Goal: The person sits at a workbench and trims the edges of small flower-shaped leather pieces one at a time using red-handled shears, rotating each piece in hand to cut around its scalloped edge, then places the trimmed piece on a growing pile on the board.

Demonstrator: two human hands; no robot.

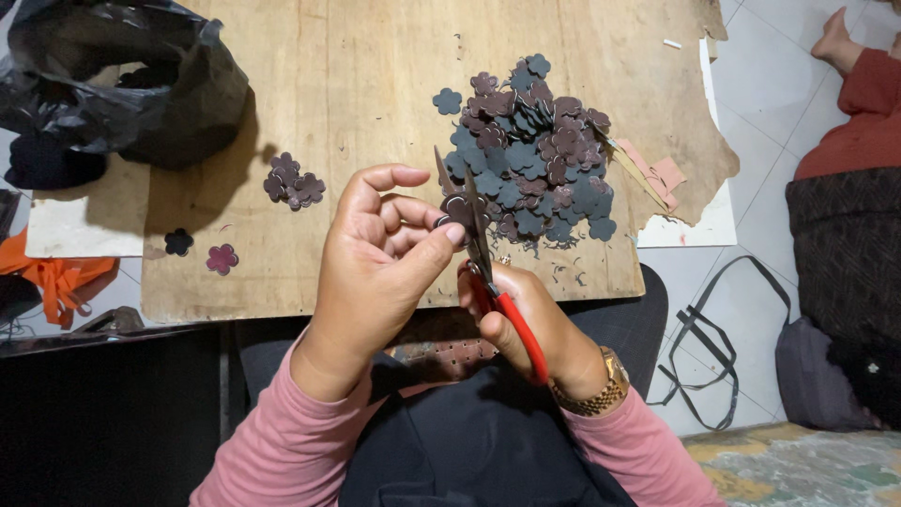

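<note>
My left hand (380, 253) pinches a small dark flower-shaped cutout (460, 210) between thumb and fingers, just above the board's front edge. My right hand (535, 324) grips red-handled scissors (488, 272), whose blades point up and close on that cutout. Behind the blades lies a heap of several flower cutouts (535, 150), maroon and dark blue-grey, on the worn wooden board (357, 84). A smaller cluster of maroon flowers (293, 183) sits to the left, and two single flowers (221, 258) lie near the board's left front corner.
A black plastic bag (122, 80) slumps at the board's back left. Pink scraps (657, 174) lie right of the heap. Orange strips (52, 277) and a black strap (699, 329) are on the tiled floor. Another person's red-clad leg (859, 103) is at far right.
</note>
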